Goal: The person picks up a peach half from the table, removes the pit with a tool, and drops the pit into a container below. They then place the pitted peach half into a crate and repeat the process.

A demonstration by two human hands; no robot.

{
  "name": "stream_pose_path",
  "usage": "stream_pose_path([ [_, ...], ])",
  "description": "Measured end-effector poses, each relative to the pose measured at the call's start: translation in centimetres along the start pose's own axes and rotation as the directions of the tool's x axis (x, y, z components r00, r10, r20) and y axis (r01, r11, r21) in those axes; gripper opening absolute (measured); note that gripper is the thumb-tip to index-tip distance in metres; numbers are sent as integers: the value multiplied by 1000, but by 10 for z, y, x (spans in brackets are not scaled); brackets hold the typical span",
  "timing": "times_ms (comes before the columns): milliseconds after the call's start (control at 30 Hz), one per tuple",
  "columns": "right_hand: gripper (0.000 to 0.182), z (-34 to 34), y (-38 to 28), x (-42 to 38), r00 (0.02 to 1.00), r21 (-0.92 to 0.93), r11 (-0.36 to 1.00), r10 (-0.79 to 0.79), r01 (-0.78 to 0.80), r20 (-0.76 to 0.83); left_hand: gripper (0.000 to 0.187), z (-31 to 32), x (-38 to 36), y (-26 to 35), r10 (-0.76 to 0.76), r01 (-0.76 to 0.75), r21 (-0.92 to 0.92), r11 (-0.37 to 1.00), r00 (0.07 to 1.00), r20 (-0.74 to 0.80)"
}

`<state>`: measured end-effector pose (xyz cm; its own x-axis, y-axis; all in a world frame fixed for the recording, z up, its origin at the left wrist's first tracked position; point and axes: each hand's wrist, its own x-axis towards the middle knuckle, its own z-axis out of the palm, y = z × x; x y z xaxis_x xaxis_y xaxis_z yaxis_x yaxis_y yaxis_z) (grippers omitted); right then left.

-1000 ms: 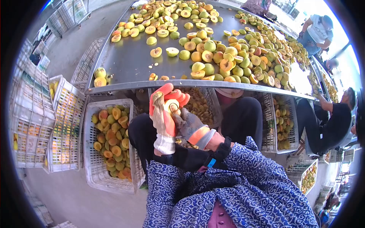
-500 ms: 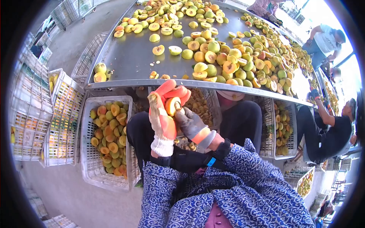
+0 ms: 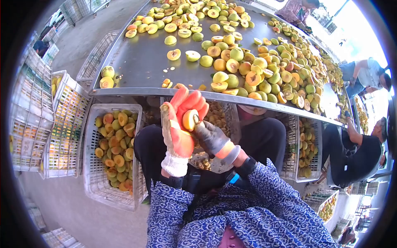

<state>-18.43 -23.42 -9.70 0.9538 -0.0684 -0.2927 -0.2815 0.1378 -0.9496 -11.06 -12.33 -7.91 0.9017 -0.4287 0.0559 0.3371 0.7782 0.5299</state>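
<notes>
My left hand (image 3: 178,134), in an orange and white glove, cups a peach half (image 3: 190,120) over my lap, just in front of the table edge. The cut face of the peach half is turned toward my right hand. In a grey glove with an orange band, my right hand (image 3: 215,138) has its fingers pinched together against the fruit. Whatever those fingers hold, if anything, is hidden. Many peach halves (image 3: 253,78) are heaped on the metal table (image 3: 144,62) before me.
A white crate (image 3: 93,182) of peach halves stands at my left, with stacked crates (image 3: 66,128) beyond it. Between my knees sits a crate of small pieces (image 3: 217,118). Another crate (image 3: 306,146) is at my right, near a seated co-worker (image 3: 351,153). More people stand behind the table.
The peach half has tilted in my left hand, and my left fingers have loosened a little around it. My right hand stays against the fruit. The view has shifted slightly.
</notes>
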Motion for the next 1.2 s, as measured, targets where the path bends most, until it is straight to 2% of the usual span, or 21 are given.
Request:
stream_pose_path([
  [33,48,11,7,2,992,-98,991,-96,88,-82,64,2,-3,0,12,-10,22,1000,996,-92],
  [67,53,13,27,6,972,-134,970,-216,203,-91,60,-3,-3,-2,9,-11,-22,1000,994,-113],
  [167,52,19,28,-1,968,-377,915,-209,143,-141,51,-7,-5,-3,-9,-5,-78,997,985,-175],
  [300,49,26,14,-8,959,-355,923,-224,152,-172,49,-1,-9,-2,-15,-10,-105,994,972,-233],
  [500,46,23,16,-4,957,-426,889,-252,170,-144,48,2,-6,-1,6,-28,-105,994,979,-206],
  [600,46,24,4,-7,978,-464,882,-162,83,-133,43,-3,-2,-2,-39,19,-85,996,971,-235],
  [733,46,25,10,-3,978,-396,906,-196,150,-77,33,-5,-4,0,-22,8,-56,998,967,-254],
  [833,44,26,10,-7,986,-360,925,-153,120,-63,33,-5,-7,1,-21,24,6,1000,966,-257],
  [867,43,22,14,-7,943,-497,812,-330,307,43,34,-5,-8,1,-25,30,18,999,968,-250],
  [967,45,22,20,-8,971,-353,907,-238,231,25,32,-6,-9,0,-15,33,70,997,972,-236],
  [1067,46,24,19,-6,977,-314,931,-210,187,-42,29,-5,-9,0,1,35,143,989,969,-247],
  [1167,48,16,0,-3,1000,-488,873,-11,7,-4,28,-3,-8,-3,58,-24,130,991,962,-265],
  [1200,48,17,1,-2,1000,-353,936,-9,15,17,27,-2,-7,-4,77,-40,133,990,953,-291],
])
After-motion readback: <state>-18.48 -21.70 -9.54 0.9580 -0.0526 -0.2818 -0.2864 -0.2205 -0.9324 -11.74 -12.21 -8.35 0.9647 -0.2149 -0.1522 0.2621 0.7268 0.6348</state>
